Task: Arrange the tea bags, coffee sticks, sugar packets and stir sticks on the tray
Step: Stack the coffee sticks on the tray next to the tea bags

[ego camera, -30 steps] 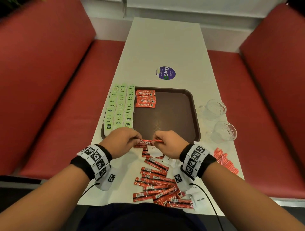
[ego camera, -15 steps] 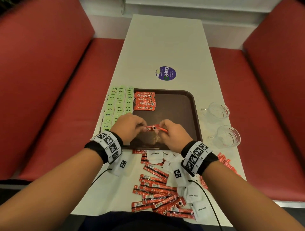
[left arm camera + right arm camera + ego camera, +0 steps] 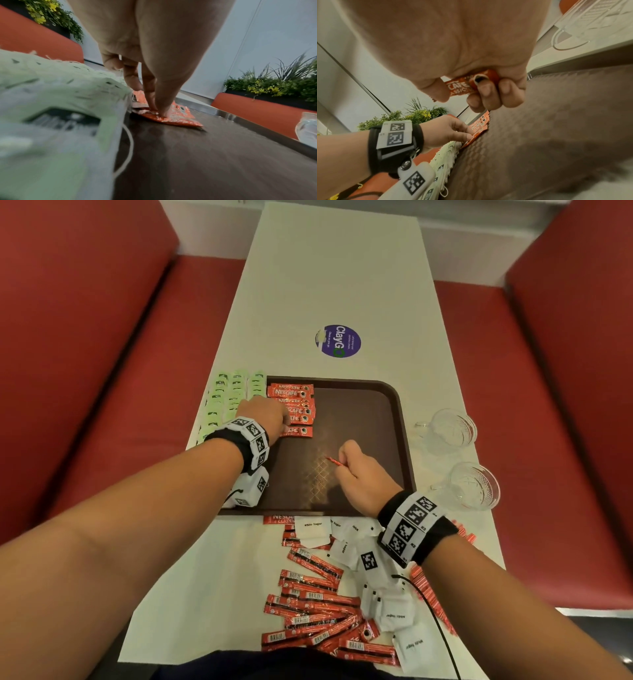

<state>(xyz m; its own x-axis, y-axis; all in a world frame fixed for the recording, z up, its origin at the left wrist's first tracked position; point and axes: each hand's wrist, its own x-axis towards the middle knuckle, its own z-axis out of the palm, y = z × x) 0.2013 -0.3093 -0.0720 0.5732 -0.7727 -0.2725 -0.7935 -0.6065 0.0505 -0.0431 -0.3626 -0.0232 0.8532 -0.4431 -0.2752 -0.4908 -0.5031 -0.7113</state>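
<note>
A brown tray lies mid-table. Rows of green tea bags fill its left side. Beside them sits a column of red coffee sticks. My left hand reaches to the column's near end. There its thumb and forefinger pinch the left end of the nearest coffee stick, which lies flat on the tray. My right hand hovers over the tray's middle. Its curled fingers grip another coffee stick, whose tip pokes out to the left.
Loose coffee sticks and white sugar packets are heaped on the table in front of the tray. Red stir sticks lie under my right forearm. Two glass cups stand right of the tray. A purple sticker lies beyond it.
Both hands rose together from the near pile onto the tray, then parted. The left carried one stick to the column at far left; the right stayed over the middle with its stick.
</note>
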